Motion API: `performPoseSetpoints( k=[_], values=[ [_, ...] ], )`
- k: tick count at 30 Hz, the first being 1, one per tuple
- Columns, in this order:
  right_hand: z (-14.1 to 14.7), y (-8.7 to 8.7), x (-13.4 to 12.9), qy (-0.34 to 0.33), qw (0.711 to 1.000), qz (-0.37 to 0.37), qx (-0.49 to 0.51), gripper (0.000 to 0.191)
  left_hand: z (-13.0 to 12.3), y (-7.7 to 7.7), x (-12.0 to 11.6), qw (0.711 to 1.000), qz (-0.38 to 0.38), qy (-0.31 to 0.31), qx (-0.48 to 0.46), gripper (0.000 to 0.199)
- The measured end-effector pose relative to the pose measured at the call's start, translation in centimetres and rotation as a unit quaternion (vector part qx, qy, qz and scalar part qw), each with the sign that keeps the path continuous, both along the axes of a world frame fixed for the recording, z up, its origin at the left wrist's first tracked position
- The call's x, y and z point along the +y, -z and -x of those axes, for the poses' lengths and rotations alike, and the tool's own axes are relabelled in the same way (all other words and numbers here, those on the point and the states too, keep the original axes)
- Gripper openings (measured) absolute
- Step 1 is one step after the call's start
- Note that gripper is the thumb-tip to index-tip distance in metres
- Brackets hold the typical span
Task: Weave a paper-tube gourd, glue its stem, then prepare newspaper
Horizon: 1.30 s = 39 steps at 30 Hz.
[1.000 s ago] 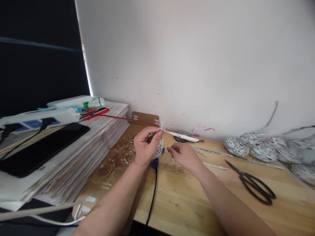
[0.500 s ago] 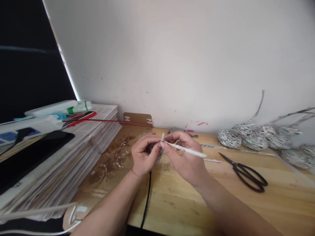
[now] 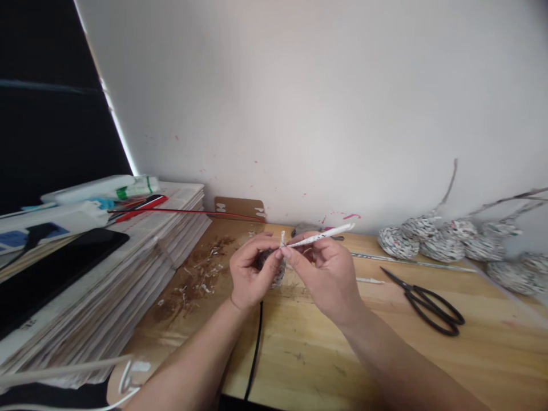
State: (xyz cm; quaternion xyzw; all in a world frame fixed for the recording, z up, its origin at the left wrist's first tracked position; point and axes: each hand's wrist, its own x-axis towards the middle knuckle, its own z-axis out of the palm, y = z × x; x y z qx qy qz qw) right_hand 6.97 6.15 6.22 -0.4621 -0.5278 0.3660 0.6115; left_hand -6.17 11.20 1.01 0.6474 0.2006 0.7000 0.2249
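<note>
Two bare hands above smooth pale wood: left hand, thumb and finger narrowed to a pinch at the top of one coarse woven ball (mostly hidden by that hand); right hand, fingertips closed on one slim white paper tube, tilted upward. At left, one glossy black phone on one thick paper stack. At right, one pair of matte black scissors. Farther, at least six woven paper bundles, some with thin stems; beyond, one white wall.
</note>
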Motion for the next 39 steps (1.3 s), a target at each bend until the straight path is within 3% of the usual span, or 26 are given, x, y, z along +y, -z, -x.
performPoseSetpoints(
  k=[5, 12, 18, 21, 24, 27, 31, 35, 39],
  values=[
    [0.0, 0.3, 0.0, 0.013, 1.0, 0.003, -0.002, 0.02, -0.1, -0.2, -0.2, 1.0, 0.015, 0.025, -0.003, 0.013],
    [-0.4, 0.3, -0.1, -0.019, 1.0, 0.02, 0.013, 0.023, -0.1, -0.2, -0.2, 0.998, 0.048, 0.044, -0.012, 0.009],
    [-0.4, 0.4, -0.1, 0.013, 0.999, -0.039, -0.03, 0.011, -0.3, -0.1, -0.3, 0.996, 0.071, 0.057, 0.004, 0.004],
    [-0.6, 0.6, -0.2, 0.059, 0.992, -0.076, -0.083, 0.006, -0.4, 0.1, -0.2, 0.992, 0.102, 0.068, 0.02, 0.005],
    [-0.9, 0.9, -0.4, 0.122, 0.971, -0.132, -0.157, 0.006, -0.5, 0.3, 0.1, 0.987, 0.124, 0.09, 0.058, 0.014],
    [-1.4, 0.8, -0.6, 0.138, 0.963, -0.145, -0.178, 0.008, -0.5, 0.4, 0.4, 0.975, 0.131, 0.13, 0.123, 0.027],
    [-2.1, 0.3, -0.6, 0.081, 0.989, -0.098, -0.082, 0.007, -0.7, 0.4, 0.7, 0.938, 0.173, 0.246, 0.174, 0.049],
    [-3.4, -0.4, -0.6, -0.01, 1.0, -0.022, 0.014, 0.012, -0.9, 0.6, 0.7, 0.842, 0.259, 0.44, 0.172, 0.063],
    [-5.3, -0.9, -1.0, -0.059, 0.998, 0.019, 0.006, 0.02, -1.0, 1.1, 0.3, 0.779, 0.327, 0.516, 0.139, 0.06]
  ],
)
